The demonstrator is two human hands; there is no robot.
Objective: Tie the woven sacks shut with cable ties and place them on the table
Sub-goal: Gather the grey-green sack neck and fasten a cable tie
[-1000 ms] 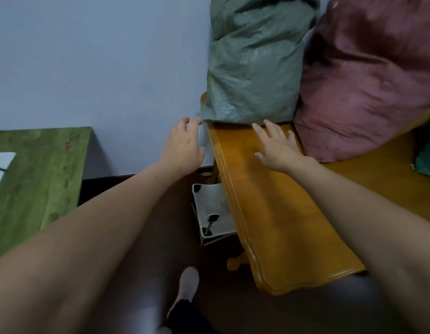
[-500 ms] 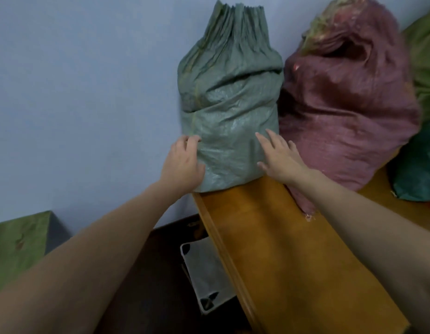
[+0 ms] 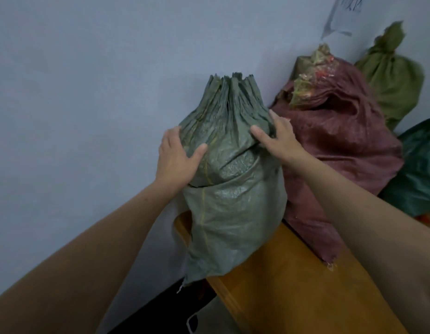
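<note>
Green sack (image 3: pixel 233 201) stands on table (image 3: pixel 293 285) edge | our left hand (image 3: pixel 175 160) and right hand (image 3: pixel 279 138) have climbed from its base, both curled round its gathered neck | no tie visible; we judge cinching comes next

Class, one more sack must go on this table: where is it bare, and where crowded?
The near stretch of the table is bare wood, bordered by the grey-green sack at its left corner and the maroon sack behind. Further back it is crowded: the maroon sack, olive sack and teal sack sit close together.
</note>
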